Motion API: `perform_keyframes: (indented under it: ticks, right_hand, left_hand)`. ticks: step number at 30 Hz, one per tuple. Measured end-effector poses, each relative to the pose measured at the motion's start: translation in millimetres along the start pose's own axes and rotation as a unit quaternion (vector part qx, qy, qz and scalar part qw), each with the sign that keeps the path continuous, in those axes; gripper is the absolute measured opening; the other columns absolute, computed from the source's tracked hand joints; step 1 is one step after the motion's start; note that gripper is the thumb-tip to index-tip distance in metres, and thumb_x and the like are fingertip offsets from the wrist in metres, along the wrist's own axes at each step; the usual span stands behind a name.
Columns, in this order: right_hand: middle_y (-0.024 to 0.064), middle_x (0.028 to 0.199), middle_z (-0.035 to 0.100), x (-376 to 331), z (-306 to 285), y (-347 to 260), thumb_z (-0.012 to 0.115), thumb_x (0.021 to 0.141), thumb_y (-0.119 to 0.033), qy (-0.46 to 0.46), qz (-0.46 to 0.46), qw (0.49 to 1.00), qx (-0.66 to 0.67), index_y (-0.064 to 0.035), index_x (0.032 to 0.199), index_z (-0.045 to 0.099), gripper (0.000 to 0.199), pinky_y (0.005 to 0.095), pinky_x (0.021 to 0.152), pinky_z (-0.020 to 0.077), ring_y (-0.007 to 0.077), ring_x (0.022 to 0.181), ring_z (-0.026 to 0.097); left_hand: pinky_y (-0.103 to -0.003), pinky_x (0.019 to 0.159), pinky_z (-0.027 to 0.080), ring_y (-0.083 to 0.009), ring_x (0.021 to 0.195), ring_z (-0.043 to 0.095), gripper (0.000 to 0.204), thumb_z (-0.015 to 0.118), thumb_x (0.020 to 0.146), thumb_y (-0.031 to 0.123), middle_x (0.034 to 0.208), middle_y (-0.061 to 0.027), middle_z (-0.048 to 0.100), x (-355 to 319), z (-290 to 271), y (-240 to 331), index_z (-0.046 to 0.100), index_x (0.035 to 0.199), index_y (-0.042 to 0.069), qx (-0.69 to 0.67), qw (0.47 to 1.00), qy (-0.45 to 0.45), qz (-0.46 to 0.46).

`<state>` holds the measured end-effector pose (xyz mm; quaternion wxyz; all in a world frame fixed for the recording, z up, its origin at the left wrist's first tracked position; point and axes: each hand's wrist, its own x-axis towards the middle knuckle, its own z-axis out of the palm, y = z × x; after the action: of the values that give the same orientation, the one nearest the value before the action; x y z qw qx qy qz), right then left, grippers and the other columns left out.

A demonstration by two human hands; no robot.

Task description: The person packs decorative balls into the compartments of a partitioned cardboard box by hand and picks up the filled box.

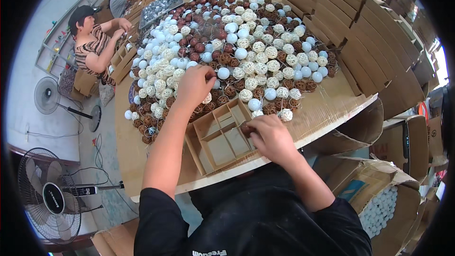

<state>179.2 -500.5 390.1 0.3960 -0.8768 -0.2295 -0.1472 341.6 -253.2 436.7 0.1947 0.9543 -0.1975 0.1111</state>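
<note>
Holding brown ball, right hand palm-down

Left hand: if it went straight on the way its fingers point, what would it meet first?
Most likely the smooth white ball just right of the left hand. Depth is unclear from this one view, so they may already touch.

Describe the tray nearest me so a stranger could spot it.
Find the table heaped with balls. At its near edge, a shallow tan tray sits by the wearer's right hand. Unlike the round balls behind it, it is straight-sided and partitioned into compartments.
</note>
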Motion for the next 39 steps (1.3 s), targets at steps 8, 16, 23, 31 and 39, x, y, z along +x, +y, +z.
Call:
perform_keyframes:
  ticks: [8,16,23,31,39]
  right_hand:
    - [0.0136,0.116,0.065,6,15,-4,0.070,0.084,-0.011,-0.055,0.010,0.997,-0.050,-0.0035,0.128,0.059,0.046,0.0459,0.093,0.0524,0.0353,0.103,0.060]
    - [0.0103,0.106,0.062,-12,8,3,0.072,0.084,-0.015,-0.034,-0.038,0.995,-0.085,-0.0061,0.117,0.067,0.035,0.0437,0.090,0.0536,0.0319,0.101,0.060]
    - [0.0128,0.121,0.064,-11,-11,12,0.085,0.080,-0.035,-0.078,-0.105,0.991,-0.017,-0.0048,0.128,0.067,0.059,0.0440,0.096,0.0531,0.0337,0.108,0.060]
    - [0.0068,0.109,0.070,-15,1,32,0.092,0.068,-0.036,-0.018,-0.188,0.982,-0.016,-0.0086,0.108,0.075,0.052,0.0429,0.086,0.0552,0.0313,0.100,0.065]
    - [0.0048,0.104,0.069,-18,5,31,0.093,0.066,-0.038,-0.024,-0.186,0.982,-0.002,-0.0095,0.103,0.075,0.050,0.0415,0.082,0.0545,0.0295,0.094,0.064]
  left_hand:
    - [-0.050,0.084,0.057,-0.0378,0.101,0.068,0.042,0.084,0.080,0.018,0.104,-0.0157,0.068,23,24,-10,0.061,0.113,0.008,0.126,0.992,-0.006,-0.030]
    - [-0.038,0.078,0.055,-0.0273,0.086,0.072,0.039,0.075,0.091,0.029,0.101,-0.0166,0.074,-2,-58,30,0.064,0.118,0.003,-0.128,0.982,-0.051,-0.130]
    - [-0.027,0.085,0.052,-0.0088,0.095,0.063,0.018,0.060,0.104,0.010,0.102,-0.0015,0.070,-108,-93,-9,0.067,0.118,0.001,-0.402,0.855,-0.303,-0.128]
    - [-0.026,0.083,0.052,-0.0084,0.096,0.065,0.024,0.067,0.103,0.014,0.103,-0.0030,0.070,-165,-85,-4,0.063,0.121,0.000,-0.450,0.846,-0.206,-0.199]
    - [-0.023,0.072,0.047,-0.0063,0.081,0.059,0.040,0.065,0.103,0.033,0.096,-0.0029,0.068,-188,-79,-15,0.066,0.119,-0.004,-0.649,0.743,-0.124,-0.108]
